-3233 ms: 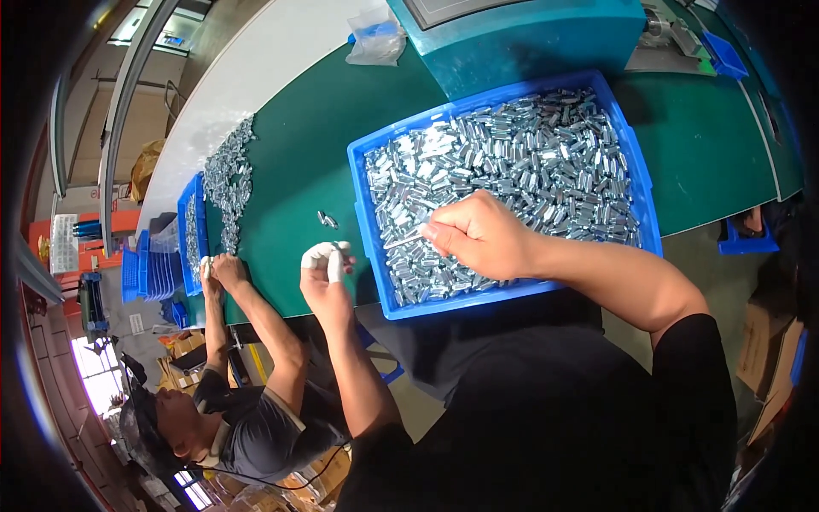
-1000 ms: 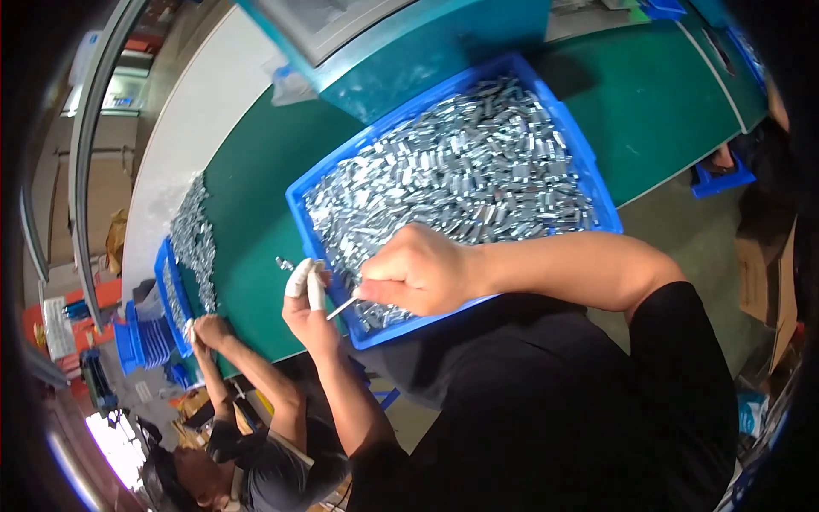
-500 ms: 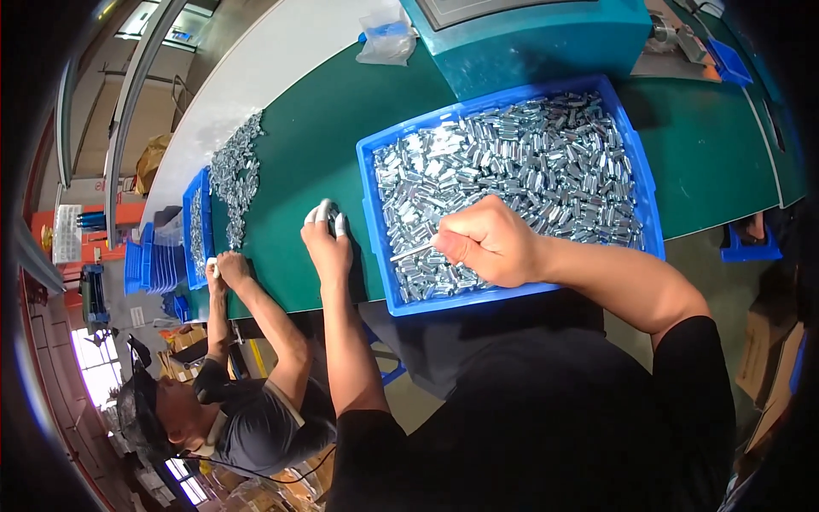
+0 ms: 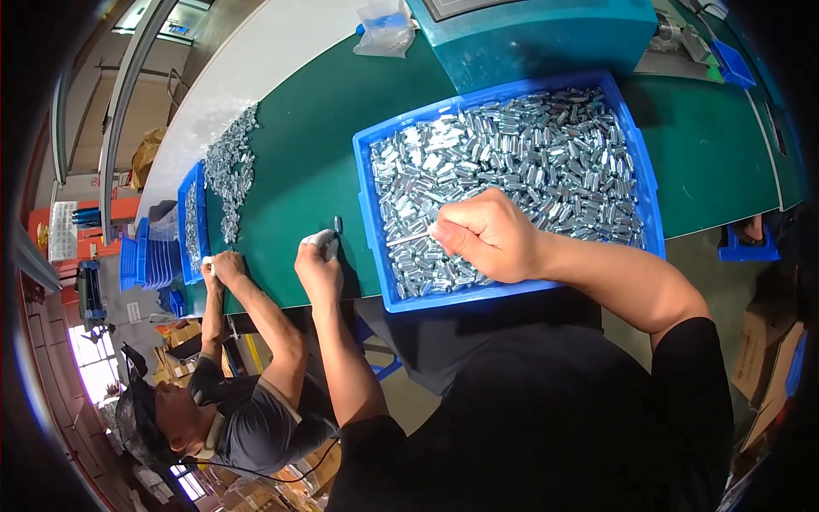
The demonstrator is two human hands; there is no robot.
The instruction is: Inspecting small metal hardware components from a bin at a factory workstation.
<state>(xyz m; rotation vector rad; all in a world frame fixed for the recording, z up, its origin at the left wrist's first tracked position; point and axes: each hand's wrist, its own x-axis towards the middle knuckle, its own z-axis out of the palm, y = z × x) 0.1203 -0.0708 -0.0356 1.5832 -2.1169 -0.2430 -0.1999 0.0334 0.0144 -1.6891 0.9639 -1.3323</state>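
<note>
Bench surroundings, head view.
A green work mat (image 4: pixel 307 145) covers the bench. A teal metal machine housing (image 4: pixel 537 34) stands at its far edge, with a clear plastic bag (image 4: pixel 384 26) just beside it. A loose pile of small silver metal parts (image 4: pixel 230 171) lies on the mat, next to a narrow blue plastic tray (image 4: pixel 194 222). A co-worker in a grey shirt (image 4: pixel 247 418) sits at that tray. Stacked blue plastic bins (image 4: pixel 145 256) stand beyond the bench edge.
</note>
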